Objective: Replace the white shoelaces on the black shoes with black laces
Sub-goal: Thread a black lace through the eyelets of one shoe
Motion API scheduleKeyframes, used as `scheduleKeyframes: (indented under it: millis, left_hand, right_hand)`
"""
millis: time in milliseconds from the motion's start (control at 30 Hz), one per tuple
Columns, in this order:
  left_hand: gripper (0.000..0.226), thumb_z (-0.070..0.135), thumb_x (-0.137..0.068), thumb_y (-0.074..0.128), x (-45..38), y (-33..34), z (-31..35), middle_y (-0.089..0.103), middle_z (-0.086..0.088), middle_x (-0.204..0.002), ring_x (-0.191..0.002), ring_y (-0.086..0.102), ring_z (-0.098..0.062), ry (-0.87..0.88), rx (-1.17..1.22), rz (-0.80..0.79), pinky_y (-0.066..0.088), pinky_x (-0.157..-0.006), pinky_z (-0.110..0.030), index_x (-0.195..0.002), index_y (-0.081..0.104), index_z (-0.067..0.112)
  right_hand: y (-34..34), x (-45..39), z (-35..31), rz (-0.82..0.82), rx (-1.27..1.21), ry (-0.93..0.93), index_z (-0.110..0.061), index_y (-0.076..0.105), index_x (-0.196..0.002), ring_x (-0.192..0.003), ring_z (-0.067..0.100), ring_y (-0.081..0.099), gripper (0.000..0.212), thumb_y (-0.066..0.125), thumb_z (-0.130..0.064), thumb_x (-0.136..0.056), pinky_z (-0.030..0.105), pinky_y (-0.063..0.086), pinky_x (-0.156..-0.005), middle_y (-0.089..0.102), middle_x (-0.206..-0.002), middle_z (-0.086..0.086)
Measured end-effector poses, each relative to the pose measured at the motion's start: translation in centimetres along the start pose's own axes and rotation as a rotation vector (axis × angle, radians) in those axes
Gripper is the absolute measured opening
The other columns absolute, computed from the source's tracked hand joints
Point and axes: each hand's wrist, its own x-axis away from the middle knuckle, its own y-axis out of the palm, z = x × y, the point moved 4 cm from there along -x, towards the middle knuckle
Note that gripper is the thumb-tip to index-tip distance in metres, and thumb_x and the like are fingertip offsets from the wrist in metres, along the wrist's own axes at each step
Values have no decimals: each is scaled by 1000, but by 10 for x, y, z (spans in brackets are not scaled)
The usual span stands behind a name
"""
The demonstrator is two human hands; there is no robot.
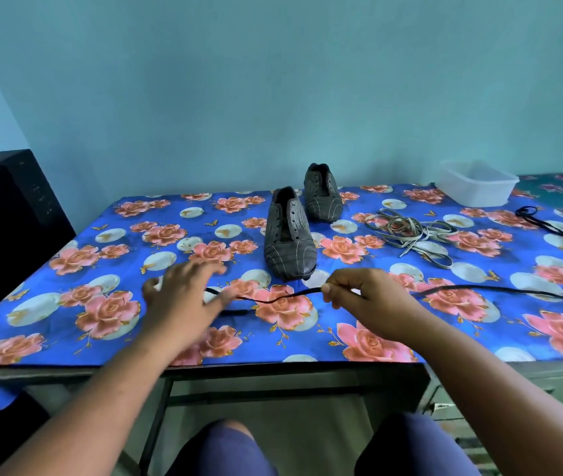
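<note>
Two black shoes without laces stand on the flowered blue tablecloth: the near shoe (289, 235) at the middle and the far shoe (322, 193) behind it. A black lace (499, 291) stretches across the cloth from the right edge toward the middle. My right hand (362, 293) pinches this lace between thumb and fingers, just in front of the near shoe's toe. The lace's free end runs left to my left hand (184, 293), which hovers with fingers spread and blurred beside it. The removed white laces (414, 235) lie in a loose heap to the right of the shoes.
A white plastic tub (475, 183) stands at the back right. A second black lace (554, 228) lies coiled near the right edge. A dark cabinet (5, 218) stands to the left of the table. The table's front edge (239, 371) runs just above my knees.
</note>
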Motion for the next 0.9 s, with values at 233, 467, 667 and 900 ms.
scheduleKeyframes:
  millis: [233, 467, 667, 900]
  left_hand:
    - [57, 82, -83, 38, 18, 17, 87, 54, 33, -122, -127, 43, 3, 223, 386, -83, 26, -113, -45, -102, 71, 40]
    - [33, 70, -84, 52, 11, 15, 54, 56, 31, -107, -114, 50, -3, 185, 347, 10, 33, -100, -45, -84, 64, 39]
    - [24, 55, -93, 61, -5, -3, -23, 60, 20, -116, -126, 50, -20, -133, 110, 42, 30, -102, -54, -73, 57, 42]
    - [55, 73, -91, 49, 5, 2, 30, 58, 12, -139, -130, 54, -17, 151, 152, 90, 41, -106, -58, -130, 59, 35]
  right_hand:
    - [25, -4, -28, -59, -65, -131, -31, 70, -86, -84, 9, 64, 21, 59, -39, -101, 41, 53, -79, 69, -83, -13]
    - [20, 0, -13, -37, 69, -117, -31, 69, -83, -83, 8, 61, 27, 55, -47, -100, 35, 47, -83, 67, -82, -14]
    - [-5, 2, 18, 19, 112, -1, -31, 68, -81, -86, 7, 63, 27, 56, -44, -101, 42, 50, -87, 69, -86, -13]
    - [11, -3, -9, -2, 97, -117, -29, 68, -84, -82, 6, 59, 25, 56, -41, -101, 39, 49, -81, 66, -81, -15]
